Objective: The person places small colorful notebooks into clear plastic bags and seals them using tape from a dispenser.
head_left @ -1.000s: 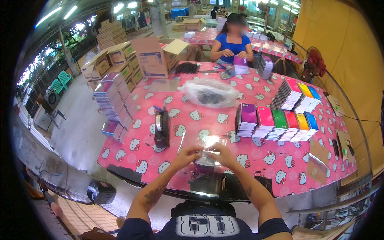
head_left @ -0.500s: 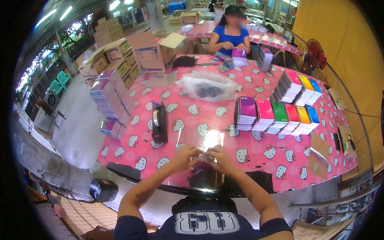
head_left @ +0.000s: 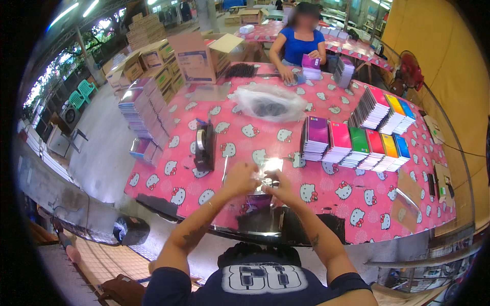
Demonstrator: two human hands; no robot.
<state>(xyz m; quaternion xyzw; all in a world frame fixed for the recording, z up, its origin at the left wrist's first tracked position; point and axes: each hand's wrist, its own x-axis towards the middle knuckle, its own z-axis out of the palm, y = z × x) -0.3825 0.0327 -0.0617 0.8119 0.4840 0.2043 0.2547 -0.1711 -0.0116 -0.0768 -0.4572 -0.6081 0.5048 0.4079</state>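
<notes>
Reaching in from the lower edge of the head view, two bare forearms meet right of the black tape dispenser (head_left: 204, 148), which stands on the pink patterned desk (head_left: 332, 206); the right hand (head_left: 278, 185) pinches shiny clear plastic film (head_left: 265, 182), which lies to the dispenser's right and nearer the person; the left hand (head_left: 241, 178) is blurred beside it, fingers bent, and whether it grips cannot be told; left of the dispenser rise stacked notebooks (head_left: 138, 115); well to its right stand coloured notebooks (head_left: 359, 143); beyond it lie a plastic bag (head_left: 270, 102) and an open carton (head_left: 194, 58).
</notes>
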